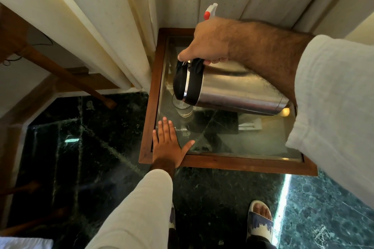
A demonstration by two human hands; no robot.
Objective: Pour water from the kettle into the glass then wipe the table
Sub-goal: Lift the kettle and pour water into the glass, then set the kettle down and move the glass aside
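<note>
My right hand [210, 42] grips the black handle of a steel kettle [232, 87], which is tipped far over to the left. Its black lid end hangs directly above a small clear glass [183, 108] that stands on the glass-topped table [249, 164]. The kettle hides part of the glass's rim, and I cannot make out a stream of water. My left hand [168, 143] lies flat on the near left corner of the table, fingers spread, just short of the glass.
A spray bottle's white and red nozzle [209, 11] shows behind my right hand at the table's back. Cream curtains [121, 26] hang along the table's far and left sides. A wooden chair leg [66, 79] stands to the left on dark green marble floor. My sandalled feet [260, 220] are below.
</note>
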